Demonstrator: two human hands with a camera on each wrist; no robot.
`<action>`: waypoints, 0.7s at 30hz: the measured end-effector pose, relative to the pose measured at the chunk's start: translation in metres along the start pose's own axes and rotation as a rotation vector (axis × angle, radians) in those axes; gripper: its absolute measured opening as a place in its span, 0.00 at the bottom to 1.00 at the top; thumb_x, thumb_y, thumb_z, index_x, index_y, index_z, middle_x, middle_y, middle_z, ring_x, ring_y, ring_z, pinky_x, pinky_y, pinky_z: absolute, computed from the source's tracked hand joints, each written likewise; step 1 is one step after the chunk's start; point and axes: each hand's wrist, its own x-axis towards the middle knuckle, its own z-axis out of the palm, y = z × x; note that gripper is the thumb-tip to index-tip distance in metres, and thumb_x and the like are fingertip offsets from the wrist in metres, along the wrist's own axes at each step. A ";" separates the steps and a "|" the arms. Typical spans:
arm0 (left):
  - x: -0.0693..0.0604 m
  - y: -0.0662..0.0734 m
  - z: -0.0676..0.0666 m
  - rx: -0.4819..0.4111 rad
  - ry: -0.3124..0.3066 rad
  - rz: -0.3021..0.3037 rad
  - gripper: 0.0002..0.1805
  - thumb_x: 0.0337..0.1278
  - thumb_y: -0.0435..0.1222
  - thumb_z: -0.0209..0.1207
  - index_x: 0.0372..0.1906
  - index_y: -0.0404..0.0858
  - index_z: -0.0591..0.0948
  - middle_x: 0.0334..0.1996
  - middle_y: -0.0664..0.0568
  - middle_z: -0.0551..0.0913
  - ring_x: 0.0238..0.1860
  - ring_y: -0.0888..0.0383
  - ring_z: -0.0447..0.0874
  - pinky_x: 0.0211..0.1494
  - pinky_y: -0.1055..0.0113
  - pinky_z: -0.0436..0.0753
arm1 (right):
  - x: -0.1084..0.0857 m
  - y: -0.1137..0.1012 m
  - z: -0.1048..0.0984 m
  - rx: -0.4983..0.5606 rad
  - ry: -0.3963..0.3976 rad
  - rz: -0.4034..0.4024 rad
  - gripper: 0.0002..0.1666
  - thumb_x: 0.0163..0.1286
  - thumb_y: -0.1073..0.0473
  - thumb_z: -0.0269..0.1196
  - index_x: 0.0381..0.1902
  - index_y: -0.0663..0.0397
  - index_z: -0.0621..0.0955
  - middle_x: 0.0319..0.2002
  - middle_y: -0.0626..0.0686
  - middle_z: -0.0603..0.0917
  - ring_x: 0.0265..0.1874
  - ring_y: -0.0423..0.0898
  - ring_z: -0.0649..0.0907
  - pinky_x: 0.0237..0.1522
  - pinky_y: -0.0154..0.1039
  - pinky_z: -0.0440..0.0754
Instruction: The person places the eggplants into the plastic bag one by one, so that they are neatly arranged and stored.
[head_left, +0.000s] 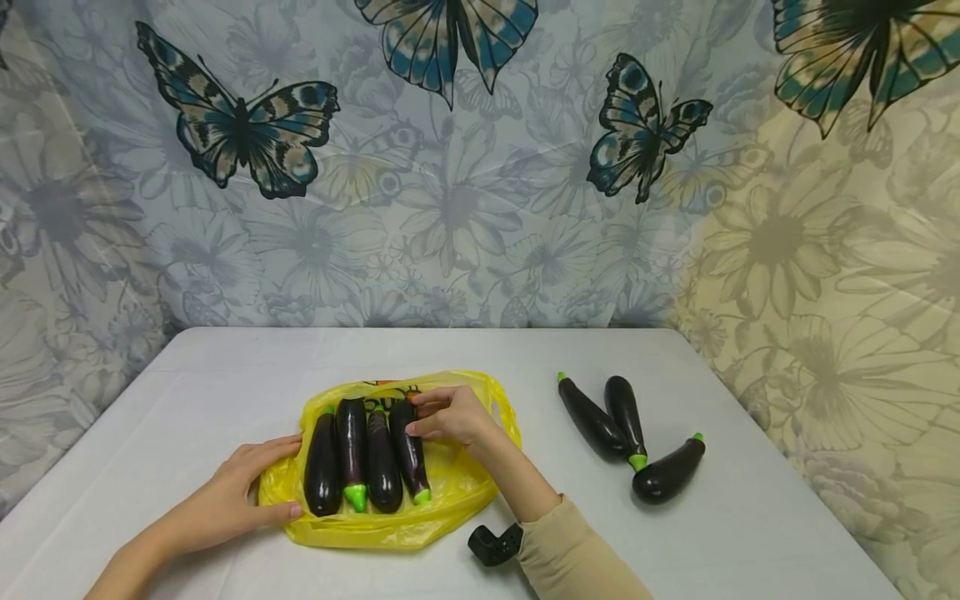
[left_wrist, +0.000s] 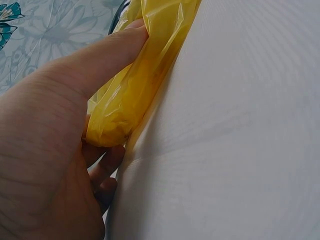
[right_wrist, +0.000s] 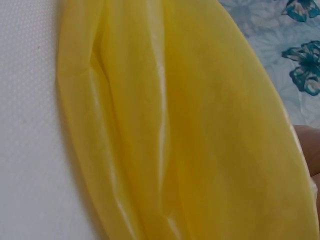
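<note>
A yellow plastic bag [head_left: 465, 475] lies spread on the table with its mouth wide. Several dark, glossy eggplants [head_left: 322, 467] lie side by side in it, some with bright green stem ends. At the bag's left end, my left hand [head_left: 243, 496] holds the edge between thumb and fingers; in the left wrist view the thumb [left_wrist: 107, 57] presses on the yellow plastic. My right hand [head_left: 453, 417] reaches over the bag and grips the upper end of the rightmost eggplant [head_left: 407, 446] there. Yellow plastic mostly hides this hand in the right wrist view.
Three more eggplants [head_left: 667, 472] lie close together on the white table [head_left: 720, 542], right of the bag. A black curved object [head_left: 493, 546] shows beside the right sleeve. Behind the table hangs a butterfly-patterned cloth [head_left: 465, 208].
</note>
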 end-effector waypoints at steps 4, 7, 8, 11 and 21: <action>0.000 0.000 0.000 0.001 -0.004 -0.011 0.45 0.49 0.55 0.70 0.69 0.39 0.70 0.67 0.46 0.69 0.61 0.45 0.63 0.55 0.32 0.66 | 0.000 0.000 0.000 0.006 -0.004 0.000 0.24 0.51 0.75 0.74 0.48 0.64 0.85 0.42 0.60 0.82 0.36 0.49 0.85 0.38 0.44 0.85; 0.000 0.001 0.000 0.004 -0.003 -0.015 0.45 0.49 0.56 0.70 0.70 0.39 0.70 0.67 0.45 0.69 0.61 0.45 0.63 0.55 0.32 0.66 | 0.000 0.000 0.000 0.008 -0.007 0.002 0.24 0.52 0.75 0.74 0.48 0.64 0.85 0.42 0.60 0.82 0.36 0.49 0.85 0.39 0.44 0.85; -0.001 0.001 0.000 0.004 -0.003 -0.016 0.45 0.49 0.56 0.70 0.70 0.40 0.70 0.67 0.45 0.69 0.61 0.45 0.63 0.55 0.32 0.66 | 0.000 0.000 0.000 0.007 -0.007 0.001 0.24 0.52 0.75 0.74 0.49 0.64 0.85 0.42 0.60 0.82 0.36 0.49 0.85 0.39 0.44 0.85; 0.000 0.001 0.000 0.005 0.000 -0.007 0.45 0.49 0.55 0.70 0.70 0.39 0.70 0.67 0.45 0.69 0.61 0.44 0.63 0.55 0.31 0.66 | 0.000 0.000 0.000 0.004 -0.009 0.000 0.24 0.52 0.75 0.74 0.49 0.64 0.85 0.43 0.60 0.82 0.37 0.49 0.85 0.39 0.44 0.85; -0.001 0.000 0.000 0.010 -0.005 -0.020 0.45 0.49 0.56 0.70 0.69 0.39 0.70 0.67 0.44 0.69 0.61 0.44 0.63 0.55 0.31 0.66 | 0.000 0.000 -0.001 0.001 -0.013 0.004 0.24 0.52 0.74 0.74 0.49 0.63 0.85 0.42 0.60 0.82 0.36 0.48 0.84 0.39 0.43 0.85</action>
